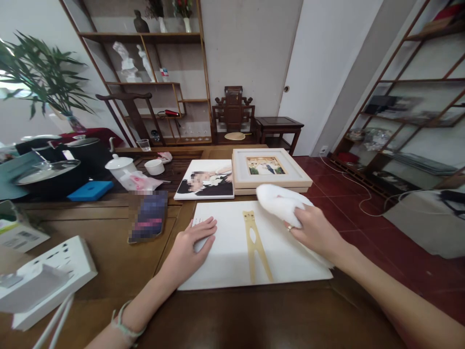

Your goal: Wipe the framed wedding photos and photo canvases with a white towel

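Observation:
A large white panel, perhaps an album cover (225,269), lies flat on the wooden table in front of me. A pale gold cat-headed shape with two long legs (250,232) shows on its middle; I cannot tell if it is printed or laid on top. My left hand (194,247) rests on the panel's left side, fingers stretched out, beside some small print. Over the panel's upper right, my right hand (314,232) is closed around a bunched white cloth (279,201), slightly blurred. Whether the cloth touches the panel is unclear.
Beyond the panel lie a photo print (209,179) and stacked framed pictures (301,175). To the left are a phone-like blurred item (149,215), a blue box (90,190), a white teapot (119,166), a pan (47,179) and a power strip (61,271) with cables.

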